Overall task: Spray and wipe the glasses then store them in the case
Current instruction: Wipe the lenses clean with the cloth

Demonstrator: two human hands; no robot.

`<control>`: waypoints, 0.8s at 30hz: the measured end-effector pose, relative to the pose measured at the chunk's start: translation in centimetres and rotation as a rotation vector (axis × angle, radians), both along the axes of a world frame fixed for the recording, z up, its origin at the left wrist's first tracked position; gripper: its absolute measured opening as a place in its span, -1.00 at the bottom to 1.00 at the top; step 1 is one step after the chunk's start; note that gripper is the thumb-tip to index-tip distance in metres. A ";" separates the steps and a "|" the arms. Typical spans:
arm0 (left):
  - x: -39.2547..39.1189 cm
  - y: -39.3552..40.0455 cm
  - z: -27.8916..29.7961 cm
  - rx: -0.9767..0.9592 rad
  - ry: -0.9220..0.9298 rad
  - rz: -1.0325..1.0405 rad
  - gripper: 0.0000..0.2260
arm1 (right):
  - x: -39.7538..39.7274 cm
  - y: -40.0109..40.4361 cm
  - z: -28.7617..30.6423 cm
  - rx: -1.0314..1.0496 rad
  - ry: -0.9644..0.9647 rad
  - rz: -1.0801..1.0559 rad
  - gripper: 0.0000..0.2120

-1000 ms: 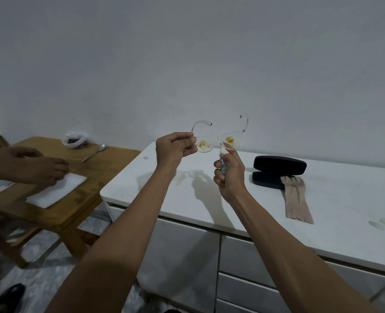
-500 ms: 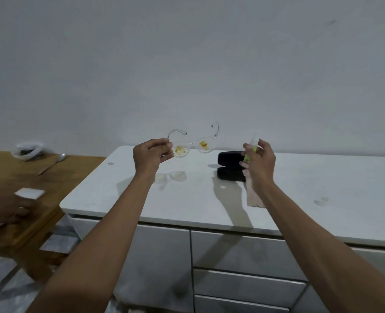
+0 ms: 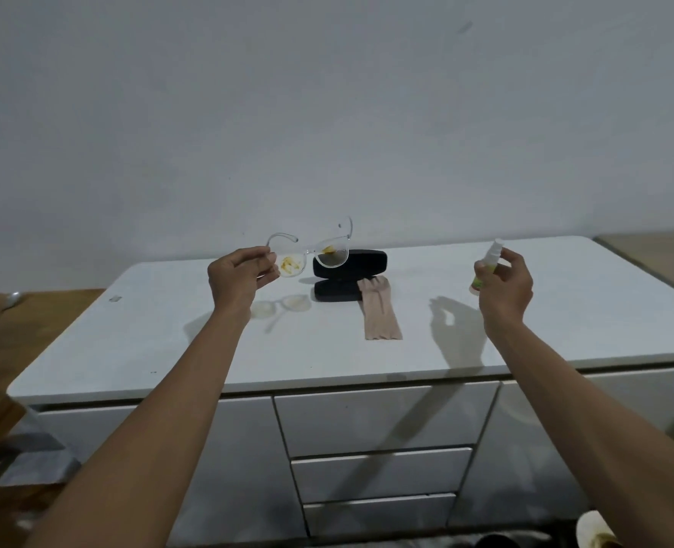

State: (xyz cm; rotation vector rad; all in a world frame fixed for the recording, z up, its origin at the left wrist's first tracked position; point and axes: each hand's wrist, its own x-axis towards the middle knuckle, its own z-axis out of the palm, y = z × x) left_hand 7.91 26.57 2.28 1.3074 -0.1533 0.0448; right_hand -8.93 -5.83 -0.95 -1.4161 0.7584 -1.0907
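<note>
Glasses [image 3: 311,251], clear-framed with yellow smears on both lenses, hang above the white counter [image 3: 565,322], pinched at one end by the left hand [image 3: 240,278]. Well to the right, the right hand [image 3: 505,286] grips a spray bottle [image 3: 485,267] upright. Between them the black case [image 3: 349,274] lies open, a beige cloth [image 3: 379,310] touching it.

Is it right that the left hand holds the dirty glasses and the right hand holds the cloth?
Not quite. In the head view the left hand does hold the dirty glasses, but the right hand holds a spray bottle. The cloth lies on the counter.
</note>
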 end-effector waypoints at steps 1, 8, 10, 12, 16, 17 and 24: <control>-0.1 -0.4 -0.1 0.002 0.000 -0.005 -0.87 | -0.4 -0.6 -0.4 0.006 0.010 -0.020 -0.70; -0.4 -2.4 -0.8 0.017 0.019 -0.033 -0.81 | -2.4 -2.9 -3.0 0.004 0.135 -0.126 -0.70; -0.5 -2.7 -0.9 0.018 0.019 -0.037 -0.82 | -2.7 -3.1 -3.8 0.004 0.150 -0.142 -0.69; -0.6 -2.7 -1.0 0.012 0.022 -0.039 -0.84 | -2.8 -3.5 -4.4 0.011 0.160 -0.157 -0.70; -0.7 -2.7 -1.2 -0.001 0.031 -0.038 -0.85 | -2.6 -3.3 -3.9 0.019 0.161 -0.225 -0.55; -0.6 -2.6 -1.2 -0.003 0.034 -0.038 -0.85 | -2.5 -3.1 -3.6 -0.041 0.183 -0.279 -0.46; -0.5 -1.6 -1.3 -0.007 0.045 -0.024 -0.87 | -0.4 0.2 -1.3 -0.659 0.086 -0.260 -0.47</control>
